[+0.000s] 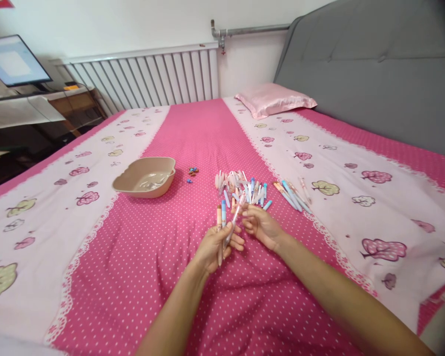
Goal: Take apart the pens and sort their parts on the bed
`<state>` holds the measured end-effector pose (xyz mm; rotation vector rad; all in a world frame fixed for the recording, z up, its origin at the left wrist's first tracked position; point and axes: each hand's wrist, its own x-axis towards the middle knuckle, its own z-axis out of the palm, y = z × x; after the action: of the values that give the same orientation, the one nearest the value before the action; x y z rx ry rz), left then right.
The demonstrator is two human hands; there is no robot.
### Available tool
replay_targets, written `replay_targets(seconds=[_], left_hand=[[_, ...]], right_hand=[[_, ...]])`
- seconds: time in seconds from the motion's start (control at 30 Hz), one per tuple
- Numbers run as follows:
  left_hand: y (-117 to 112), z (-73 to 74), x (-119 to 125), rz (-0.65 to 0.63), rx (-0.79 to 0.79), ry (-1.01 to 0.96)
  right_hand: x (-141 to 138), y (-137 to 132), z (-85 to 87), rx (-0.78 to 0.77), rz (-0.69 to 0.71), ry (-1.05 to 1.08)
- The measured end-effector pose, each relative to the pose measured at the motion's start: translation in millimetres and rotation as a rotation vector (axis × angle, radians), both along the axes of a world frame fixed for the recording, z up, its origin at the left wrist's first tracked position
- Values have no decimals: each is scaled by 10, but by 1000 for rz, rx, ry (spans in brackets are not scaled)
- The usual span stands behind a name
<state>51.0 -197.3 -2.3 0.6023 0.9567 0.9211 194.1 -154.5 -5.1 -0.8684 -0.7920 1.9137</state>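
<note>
My left hand (211, 247) is closed around several pens held in a fan. Among them are a pen with an orange-brown cap (219, 217), a pen with a blue cap (223, 212) and a clear pink pen (238, 210) slanting to the right. Beside the pink pen's upper end is my right hand (262, 226), its fingers loosely curled and apart; whether a fingertip touches that pen I cannot tell. Just beyond both hands lies a loose heap of pens (230, 183), pink, white, lilac and blue. Farther right, a smaller row of pens (291, 195) rests on the bedspread.
A beige plastic basin (133, 185) sits to the left, with small clear items inside. Between it and the heap are several tiny blue and brown pieces (193, 171). A pink pillow (274, 99) lies at the back against the grey headboard (371, 64). A radiator (152, 76) lines the wall.
</note>
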Motion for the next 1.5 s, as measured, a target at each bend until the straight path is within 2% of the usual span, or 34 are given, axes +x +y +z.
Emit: replay_targets(seconds=[0.1,0.2,0.53,0.67,0.8,1.1,1.27,1.37,1.5], left_hand=[[-2,-17,10,-18,3,19],[0,-45,14,-33,6,33],[2,-25,9,-23,0,50],[0,-56,9,-44,19,46],[1,-75,-1,-49,16,41],[12,-37,-3,-43,2,54],[14,-78,-13,-57,14,40],[18,-98,-15,-59,8,42],[25,-77,-9,-49,-3,49]], right_hand=[[-35,-18,-60,47,40,-63],[-52,-12,-106,97,-3,-119],[7,11,-2,31,4,1],[-15,-8,-59,55,49,-81],[-28,9,-117,102,-4,-127],[30,35,-8,9,21,21],[-1,11,-73,43,88,-108],[-21,18,-125,105,31,-154],[-6,38,-107,103,-4,-171]])
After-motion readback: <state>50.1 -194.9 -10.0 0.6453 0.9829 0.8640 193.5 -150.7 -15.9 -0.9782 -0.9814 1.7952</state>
